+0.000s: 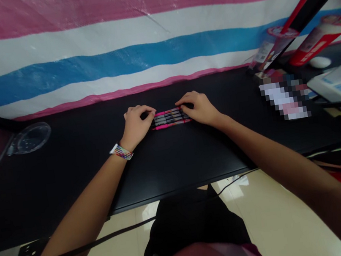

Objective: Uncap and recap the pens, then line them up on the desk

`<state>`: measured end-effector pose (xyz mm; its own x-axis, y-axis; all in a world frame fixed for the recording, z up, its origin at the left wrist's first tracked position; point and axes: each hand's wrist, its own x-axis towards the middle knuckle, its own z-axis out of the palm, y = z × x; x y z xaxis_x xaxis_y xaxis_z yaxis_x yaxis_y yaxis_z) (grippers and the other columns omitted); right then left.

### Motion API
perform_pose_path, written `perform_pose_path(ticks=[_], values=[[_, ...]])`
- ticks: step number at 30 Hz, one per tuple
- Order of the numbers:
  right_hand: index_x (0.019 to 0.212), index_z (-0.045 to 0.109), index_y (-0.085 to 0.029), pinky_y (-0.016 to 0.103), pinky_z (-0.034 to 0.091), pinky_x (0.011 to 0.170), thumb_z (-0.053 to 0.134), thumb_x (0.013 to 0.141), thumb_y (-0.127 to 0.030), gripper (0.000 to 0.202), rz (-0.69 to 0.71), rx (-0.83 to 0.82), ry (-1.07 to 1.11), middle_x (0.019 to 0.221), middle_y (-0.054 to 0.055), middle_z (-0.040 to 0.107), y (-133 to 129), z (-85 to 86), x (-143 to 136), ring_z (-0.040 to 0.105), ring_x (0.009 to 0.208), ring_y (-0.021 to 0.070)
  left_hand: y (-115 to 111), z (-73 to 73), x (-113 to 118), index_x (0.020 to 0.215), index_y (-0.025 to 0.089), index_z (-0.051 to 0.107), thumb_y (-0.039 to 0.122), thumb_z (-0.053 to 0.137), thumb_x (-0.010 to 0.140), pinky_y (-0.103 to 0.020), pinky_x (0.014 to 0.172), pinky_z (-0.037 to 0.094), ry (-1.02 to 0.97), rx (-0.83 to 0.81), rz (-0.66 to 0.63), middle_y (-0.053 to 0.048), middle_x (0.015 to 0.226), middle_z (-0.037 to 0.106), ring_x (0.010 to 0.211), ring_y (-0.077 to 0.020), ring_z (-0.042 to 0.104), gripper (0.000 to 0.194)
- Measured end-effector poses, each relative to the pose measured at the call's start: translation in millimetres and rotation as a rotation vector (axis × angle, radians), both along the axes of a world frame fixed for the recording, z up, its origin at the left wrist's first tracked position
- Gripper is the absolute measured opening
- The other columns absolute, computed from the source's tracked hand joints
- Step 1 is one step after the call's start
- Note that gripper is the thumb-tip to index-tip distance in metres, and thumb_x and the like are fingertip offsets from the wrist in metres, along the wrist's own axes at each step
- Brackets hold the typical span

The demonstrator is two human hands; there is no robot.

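Observation:
Several slim pens (171,118) lie side by side in a flat row on the black table (175,161). The outermost ones are bright pink, and those between look grey and black. My left hand (138,126), with a patterned watch band (122,151) on its wrist, curls at the left ends of the row, thumb and index finger closed on the far pink pen. At the right ends, my right hand (200,108) has its thumb and index finger closed the same way. Both hands rest on the table, and their lower fingers are partly hidden.
A clear plastic lid (32,138) lies at the left. Toward the back right stand two drink cups (273,46) with straws, beside a white rounded object (320,62) and blurred-out items (284,96). A striped sheet (159,52) hangs behind the table. Cables run below its front edge.

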<state>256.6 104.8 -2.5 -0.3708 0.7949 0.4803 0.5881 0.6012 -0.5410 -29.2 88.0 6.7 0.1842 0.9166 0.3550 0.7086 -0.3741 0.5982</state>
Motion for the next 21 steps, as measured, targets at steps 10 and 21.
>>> perform_pose_path(ticks=[10,21], values=[[0.093,0.082,-0.023,0.041,0.052,0.082,0.074,0.097,-0.029,0.012,0.307,0.121,-0.057,0.092,0.006,0.071,-29.9,14.7,-15.4,0.066,0.09,0.0263,2.0,-4.4,-1.1,0.108,0.027,0.079,0.023,0.07,0.1,-0.054,0.108,0.048,-0.013,0.03,0.009,-0.006,0.114,0.084,0.113,-0.0329,0.07,0.013],[0.101,0.084,-0.022,0.042,0.053,0.08,0.08,0.095,-0.025,0.007,0.422,0.138,-0.109,0.094,0.007,0.078,-28.2,13.5,-15.9,0.064,0.089,0.0271,-4.2,4.3,0.7,0.109,0.026,0.075,0.03,0.063,0.108,-0.051,0.11,0.049,-0.03,0.115,-0.046,-0.007,0.117,0.08,0.116,-0.0303,0.07,0.014]])
